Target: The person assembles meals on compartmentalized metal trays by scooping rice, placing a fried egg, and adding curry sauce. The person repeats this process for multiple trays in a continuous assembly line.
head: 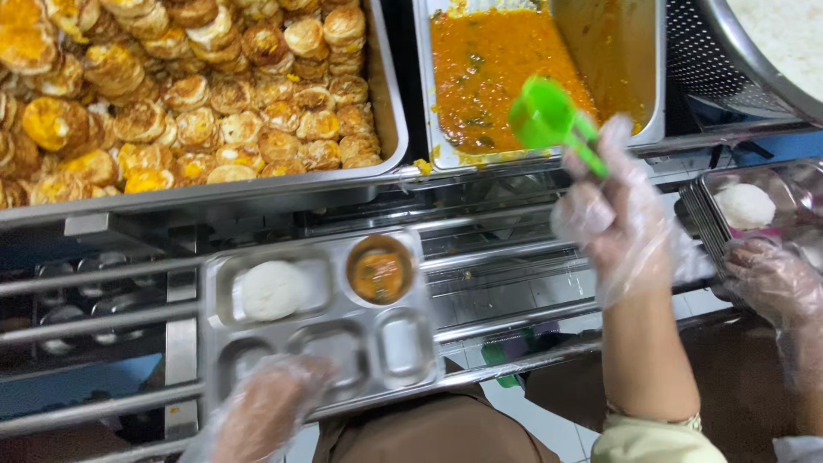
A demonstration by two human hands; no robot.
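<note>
On the rails below the food pans sits a steel tray (321, 330) with rice (272, 290) and a bowl of curry (379, 270). Her gloved left hand (266, 407) rests, fingers loosely spread, at its near edge. Right hand (613, 219) grips a green scoop (549, 116), raised beside the curry pan (549, 73). Another person's gloved hand (771, 279) holds a second tray (754, 206).

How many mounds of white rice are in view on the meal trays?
2. One rice mound sits in the tray by the left hand; another mound lies in the tray at the right edge. More may be out of frame.
</note>
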